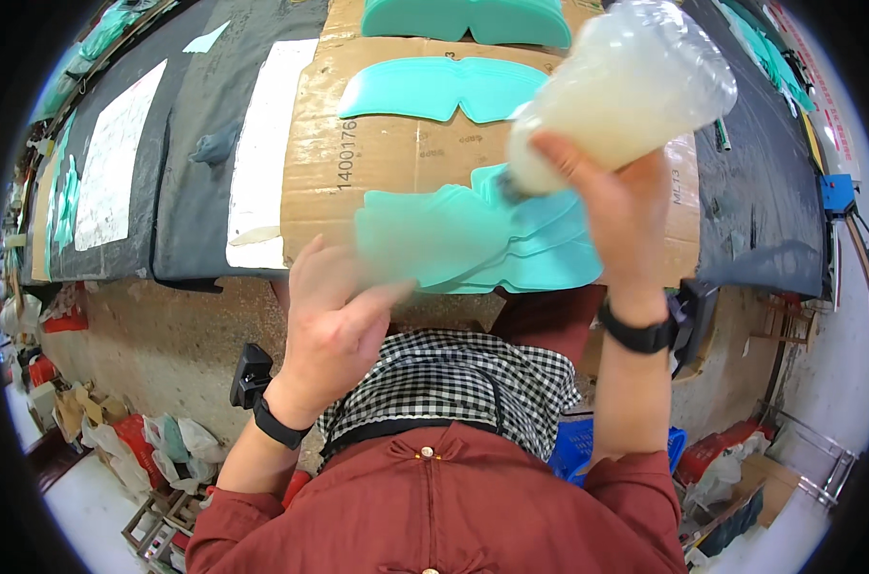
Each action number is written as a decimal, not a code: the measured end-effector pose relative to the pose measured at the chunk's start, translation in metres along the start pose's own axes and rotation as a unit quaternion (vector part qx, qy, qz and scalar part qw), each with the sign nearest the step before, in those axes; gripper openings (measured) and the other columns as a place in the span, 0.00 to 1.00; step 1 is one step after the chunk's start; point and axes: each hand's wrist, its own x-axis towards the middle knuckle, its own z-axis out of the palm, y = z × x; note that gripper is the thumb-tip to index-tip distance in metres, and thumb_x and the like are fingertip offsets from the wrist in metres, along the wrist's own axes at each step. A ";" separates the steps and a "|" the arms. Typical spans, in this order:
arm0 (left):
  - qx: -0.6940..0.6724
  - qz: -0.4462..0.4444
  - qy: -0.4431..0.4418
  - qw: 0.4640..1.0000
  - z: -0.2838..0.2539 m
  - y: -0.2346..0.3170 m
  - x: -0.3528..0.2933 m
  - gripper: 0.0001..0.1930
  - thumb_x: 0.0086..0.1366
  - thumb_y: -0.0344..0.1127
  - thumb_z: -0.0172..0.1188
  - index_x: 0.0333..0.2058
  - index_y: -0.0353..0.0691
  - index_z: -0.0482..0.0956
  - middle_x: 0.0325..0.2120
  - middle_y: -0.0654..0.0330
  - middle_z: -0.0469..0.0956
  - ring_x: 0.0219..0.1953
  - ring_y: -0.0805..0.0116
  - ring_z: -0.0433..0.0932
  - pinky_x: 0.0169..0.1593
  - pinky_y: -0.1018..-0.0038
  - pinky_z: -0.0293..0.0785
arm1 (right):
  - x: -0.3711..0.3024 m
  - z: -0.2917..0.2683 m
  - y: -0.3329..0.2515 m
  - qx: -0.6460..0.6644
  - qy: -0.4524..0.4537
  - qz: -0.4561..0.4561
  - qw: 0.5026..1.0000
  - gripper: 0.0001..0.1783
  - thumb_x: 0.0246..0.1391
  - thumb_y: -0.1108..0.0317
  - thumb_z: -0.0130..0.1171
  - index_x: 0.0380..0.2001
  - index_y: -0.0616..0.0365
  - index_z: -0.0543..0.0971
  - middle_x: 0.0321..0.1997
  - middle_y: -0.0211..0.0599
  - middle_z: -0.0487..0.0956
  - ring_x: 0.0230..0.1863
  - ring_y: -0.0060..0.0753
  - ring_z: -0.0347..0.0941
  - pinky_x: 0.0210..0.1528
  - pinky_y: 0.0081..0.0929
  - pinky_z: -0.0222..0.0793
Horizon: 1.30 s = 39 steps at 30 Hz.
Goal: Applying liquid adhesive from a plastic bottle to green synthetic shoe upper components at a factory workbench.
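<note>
My right hand [618, 206] grips a clear plastic squeeze bottle [626, 91] of whitish liquid, tipped with its nozzle down onto a stack of turquoise cut pieces [540, 253] near the bench's front edge. My left hand [334, 325] holds a blurred turquoise piece [425, 234] at the left side of that stack. Both wrists wear black bands. The stack lies on a sheet of brown cardboard [396, 158].
More turquoise pieces [439, 88] lie farther back on the cardboard. Dark grey sheets [200, 115] with white panels [267, 143] cover the bench to the left, and a dark sheet [760, 191] to the right. Bags and boxes [119, 440] stand on the floor below.
</note>
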 end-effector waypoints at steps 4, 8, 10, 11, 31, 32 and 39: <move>0.004 -0.022 0.013 1.000 0.000 0.000 -0.007 0.16 0.56 0.23 0.68 0.42 0.48 0.88 0.38 0.63 0.80 0.48 0.56 0.77 0.65 0.49 0.66 | 0.017 -0.041 0.011 -0.030 0.096 0.029 0.995 0.23 0.53 0.66 0.77 0.49 0.64 0.80 0.44 0.35 0.86 0.44 0.26 0.81 0.47 0.28 0.77; 0.002 -0.045 0.001 0.999 0.000 -0.005 -0.017 0.14 0.58 0.23 0.67 0.43 0.45 0.88 0.39 0.62 0.81 0.48 0.56 0.77 0.65 0.50 0.66 | 0.005 -0.043 0.013 -0.059 0.101 0.006 0.993 0.23 0.54 0.66 0.77 0.49 0.65 0.80 0.46 0.36 0.84 0.46 0.26 0.80 0.50 0.26 0.76; 0.002 -0.049 0.007 0.999 0.003 -0.010 -0.022 0.15 0.58 0.23 0.67 0.44 0.45 0.88 0.40 0.62 0.82 0.47 0.56 0.77 0.64 0.51 0.66 | -0.004 -0.034 0.008 -0.063 0.115 0.017 0.991 0.23 0.54 0.66 0.77 0.49 0.66 0.81 0.46 0.36 0.85 0.46 0.27 0.80 0.50 0.27 0.76; -0.011 -0.046 0.015 0.999 0.004 -0.010 -0.022 0.15 0.58 0.23 0.67 0.44 0.45 0.88 0.40 0.61 0.82 0.47 0.55 0.77 0.63 0.51 0.67 | -0.010 -0.028 0.004 -0.067 0.136 0.030 0.988 0.23 0.53 0.67 0.77 0.49 0.66 0.81 0.46 0.37 0.85 0.46 0.28 0.81 0.50 0.27 0.76; -0.051 -0.130 0.104 0.985 -0.035 -0.043 -0.041 0.15 0.55 0.16 0.57 0.37 0.39 0.86 0.41 0.57 0.82 0.46 0.58 0.78 0.53 0.65 0.73 | -0.045 0.049 -0.044 -0.164 -0.055 -0.095 0.980 0.11 0.58 0.68 0.72 0.42 0.63 0.86 0.41 0.32 0.87 0.40 0.27 0.83 0.44 0.32 0.79; -0.032 -0.157 0.110 0.981 -0.037 -0.047 -0.041 0.15 0.57 0.16 0.57 0.37 0.39 0.86 0.42 0.56 0.82 0.47 0.57 0.78 0.53 0.65 0.73 | -0.036 0.053 -0.044 0.023 -0.008 0.032 0.999 0.11 0.56 0.70 0.74 0.40 0.63 0.87 0.39 0.30 0.87 0.38 0.24 0.83 0.42 0.29 0.79; -0.006 -0.149 0.168 0.974 -0.056 -0.064 0.023 0.10 0.60 0.24 0.63 0.40 0.39 0.86 0.42 0.57 0.83 0.50 0.55 0.78 0.55 0.65 0.72 | -0.058 0.088 -0.064 0.072 -0.155 -0.089 0.981 0.29 0.45 0.71 0.74 0.53 0.58 0.79 0.45 0.45 0.85 0.45 0.50 0.84 0.45 0.39 0.79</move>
